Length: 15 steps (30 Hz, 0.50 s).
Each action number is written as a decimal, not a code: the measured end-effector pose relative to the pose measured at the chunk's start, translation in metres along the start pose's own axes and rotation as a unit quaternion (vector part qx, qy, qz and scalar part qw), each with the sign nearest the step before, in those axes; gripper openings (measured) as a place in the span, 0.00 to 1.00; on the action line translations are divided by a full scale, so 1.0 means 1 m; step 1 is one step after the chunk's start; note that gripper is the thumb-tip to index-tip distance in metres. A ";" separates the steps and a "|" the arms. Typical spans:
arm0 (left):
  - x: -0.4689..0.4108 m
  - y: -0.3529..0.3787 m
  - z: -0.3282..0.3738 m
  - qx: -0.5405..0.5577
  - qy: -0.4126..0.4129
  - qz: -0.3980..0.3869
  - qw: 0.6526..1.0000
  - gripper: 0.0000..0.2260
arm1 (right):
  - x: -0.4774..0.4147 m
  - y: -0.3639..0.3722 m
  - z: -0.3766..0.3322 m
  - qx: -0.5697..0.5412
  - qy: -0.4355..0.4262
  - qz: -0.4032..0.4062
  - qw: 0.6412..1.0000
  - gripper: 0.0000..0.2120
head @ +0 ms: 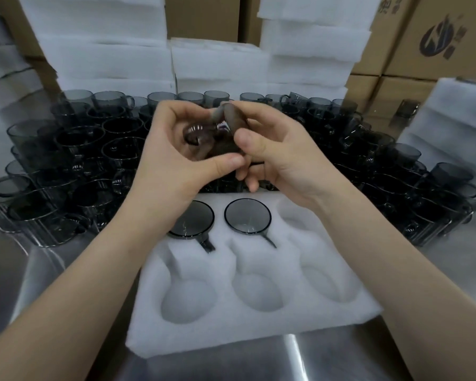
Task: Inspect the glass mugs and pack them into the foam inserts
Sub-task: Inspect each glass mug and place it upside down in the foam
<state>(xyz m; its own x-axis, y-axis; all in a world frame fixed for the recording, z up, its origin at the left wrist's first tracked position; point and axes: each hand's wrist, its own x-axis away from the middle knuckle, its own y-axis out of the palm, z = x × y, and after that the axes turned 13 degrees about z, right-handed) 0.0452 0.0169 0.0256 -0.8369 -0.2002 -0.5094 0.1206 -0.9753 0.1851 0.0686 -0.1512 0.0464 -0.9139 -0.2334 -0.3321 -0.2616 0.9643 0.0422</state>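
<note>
Head view. The left hand point(171, 149) and right hand point(275, 152) together grip one smoked glass mug point(204, 136), raised above the far edge of the foam insert point(259, 325). The fingers and thumbs of both hands curl round the glass. The mug is blurred and largely covered by the fingers, so its tilt cannot be read with confidence; it appears to lie on its side.

The foam insert rests on the steel tabletop point(231, 364), just in front of the person. It has two rows of three cavities. In the far row, the left cavity holds a seated mug point(193, 218) and the middle cavity holds a second seated mug point(248, 217), both upright with handles pointing toward the viewer. The far right cavity and all three near cavities are unfilled.

Behind and to both sides of the insert stands a dense crowd of loose mugs point(66, 160), of the same dark glass, on the tabletop. Beyond them rise stacks of white foam sheets point(102, 50) and cardboard boxes point(437, 37).
</note>
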 end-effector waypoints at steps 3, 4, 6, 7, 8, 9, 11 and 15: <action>0.003 0.004 0.003 -0.131 0.059 -0.032 0.989 0.31 | 0.001 -0.001 0.000 0.044 -0.032 0.039 0.998 0.16; 0.003 0.005 0.004 -0.160 0.068 -0.040 0.984 0.33 | 0.001 0.000 0.001 0.067 -0.039 0.057 0.995 0.16; 0.005 0.007 0.005 -0.192 0.071 -0.040 0.978 0.35 | 0.002 0.003 0.002 0.099 -0.051 0.089 0.990 0.14; 0.006 0.008 0.006 -0.204 0.072 -0.037 0.976 0.35 | 0.003 0.004 0.002 0.106 -0.059 0.102 0.987 0.12; 0.006 0.008 0.007 -0.213 0.076 -0.035 0.973 0.35 | 0.003 0.005 0.001 0.108 -0.067 0.113 0.985 0.10; 0.007 0.008 0.007 -0.218 0.081 -0.037 0.972 0.35 | 0.003 0.006 0.001 0.104 -0.075 0.122 0.984 0.09; 0.007 0.008 0.008 -0.217 0.084 -0.042 0.972 0.34 | 0.002 0.007 0.001 0.082 -0.078 0.134 0.984 0.07; 0.005 0.006 0.009 -0.189 0.077 -0.021 0.979 0.33 | -0.001 0.004 0.002 -0.011 -0.020 0.100 0.995 0.07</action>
<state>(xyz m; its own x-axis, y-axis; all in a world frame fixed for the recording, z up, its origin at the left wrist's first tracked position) 0.0377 0.0104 0.0316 -0.7586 -0.1432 -0.6356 0.3010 -0.9422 -0.1471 0.0688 -0.1473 0.0448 -0.9356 -0.0320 -0.3516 -0.0832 0.9878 0.1315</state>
